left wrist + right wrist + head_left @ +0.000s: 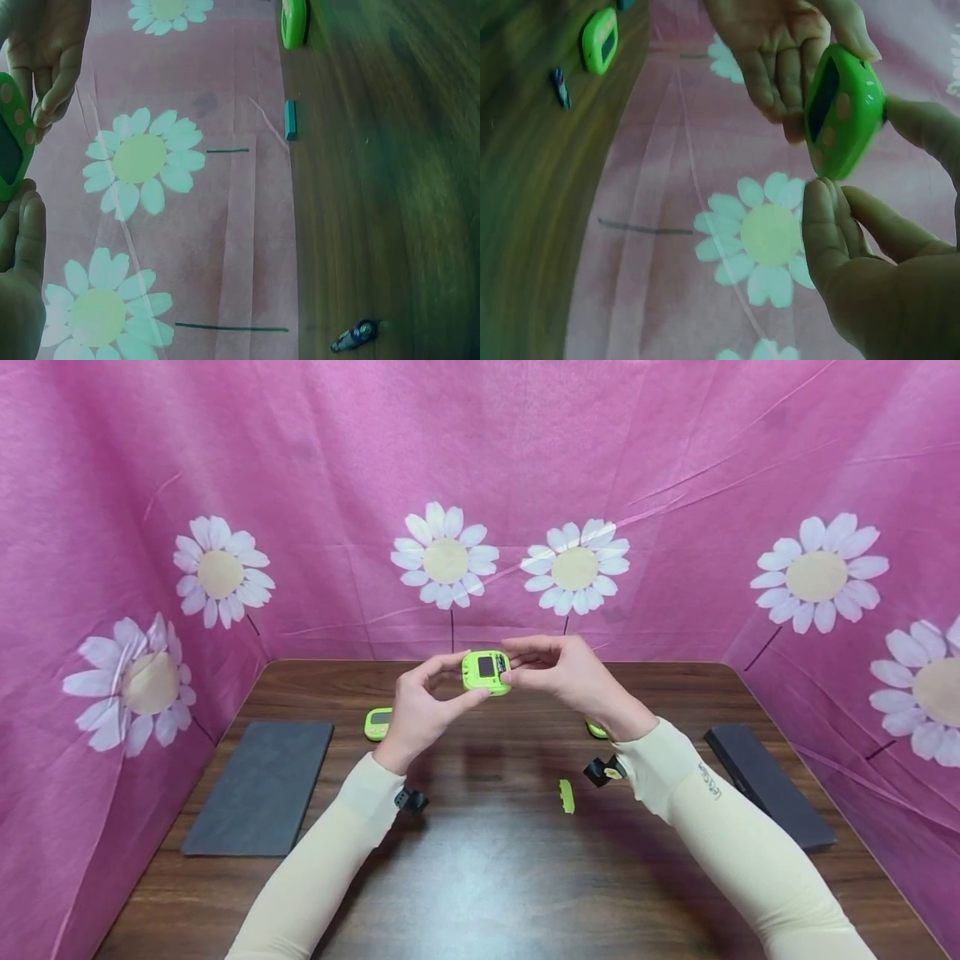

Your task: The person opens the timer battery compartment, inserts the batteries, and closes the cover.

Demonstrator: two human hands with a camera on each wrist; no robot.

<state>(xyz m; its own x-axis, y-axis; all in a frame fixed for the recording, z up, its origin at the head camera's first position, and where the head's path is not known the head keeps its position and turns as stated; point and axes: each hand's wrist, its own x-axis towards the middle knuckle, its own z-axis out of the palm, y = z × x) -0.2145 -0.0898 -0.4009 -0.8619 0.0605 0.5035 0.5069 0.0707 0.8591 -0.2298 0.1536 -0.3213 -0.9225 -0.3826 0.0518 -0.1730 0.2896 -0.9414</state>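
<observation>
A lime-green handheld electronic device [474, 670] is held up above the table between both hands. Its back faces the head camera, showing a dark panel and a dark, labelled strip along the right side. A screen and round orange buttons show on the device's front [844, 112] in the right wrist view. My left hand [422, 703] grips its left side between fingers and thumb. The right hand [573, 677] pinches the other side, thumb on the back near the strip. A narrow green cover piece [566, 797] lies on the table below.
Another green device [378, 724] lies behind my left hand; one more [596, 729] is mostly hidden by my right wrist. A small dark-blue battery-like cylinder [354, 336] and a teal block [290, 120] are on the table. Dark flat slabs lie left [258, 789] and right [768, 787].
</observation>
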